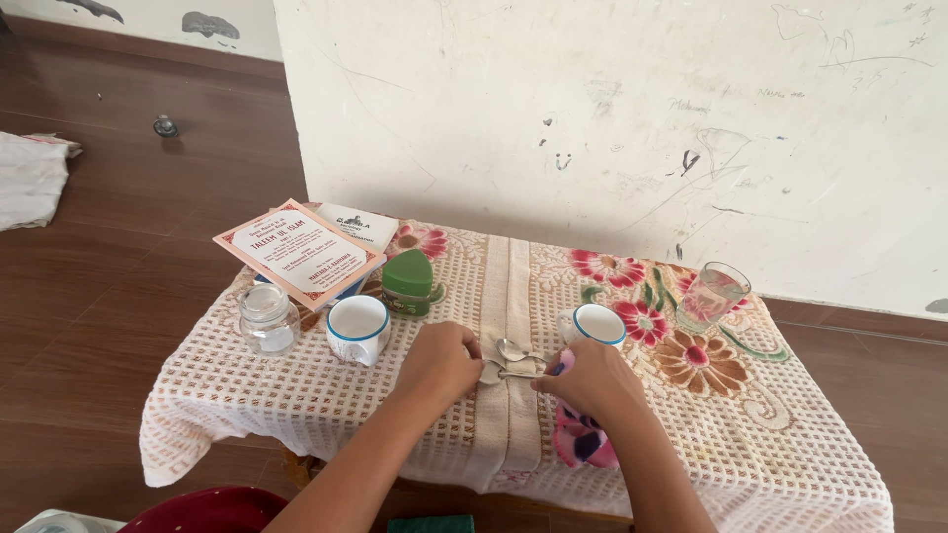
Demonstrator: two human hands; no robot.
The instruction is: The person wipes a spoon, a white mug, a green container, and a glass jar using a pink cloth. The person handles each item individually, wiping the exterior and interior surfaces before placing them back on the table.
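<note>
Your left hand (441, 361) sits at the middle of the tabletop (247, 395), fingers curled down and closed onto the bowl end of a metal spoon (491, 372) that lies flat on the cloth. Your right hand (585, 378) is closed too, gripping a pink cloth with dark spots (583, 441) that hangs down from under the palm toward the near edge; its fingertips meet the handle ends of the spoons. Whether the right hand pinches a handle itself cannot be told.

A second spoon (513, 349) lies just behind the first, bowl up, touching neither cup. Both spoons rest on the plain beige strip running down the centre of the lace tablecloth (790, 434), between your two hands.

Left of your left hand stands a white cup with a blue rim (357, 329), upright. A matching cup (596, 325) stands just behind your right hand. Far left is a small glass jar with a lid (268, 318). Behind the left cup is a green lidded tub (408, 280), and behind that a stack of booklets (301, 253), tilted, at the back left corner. A drinking glass (713, 295) stands well apart at the back right, on the flowered part of the cloth.

Scuffed white wall (612, 109) behind; brown wooden floor (109, 257) to the left.
</note>
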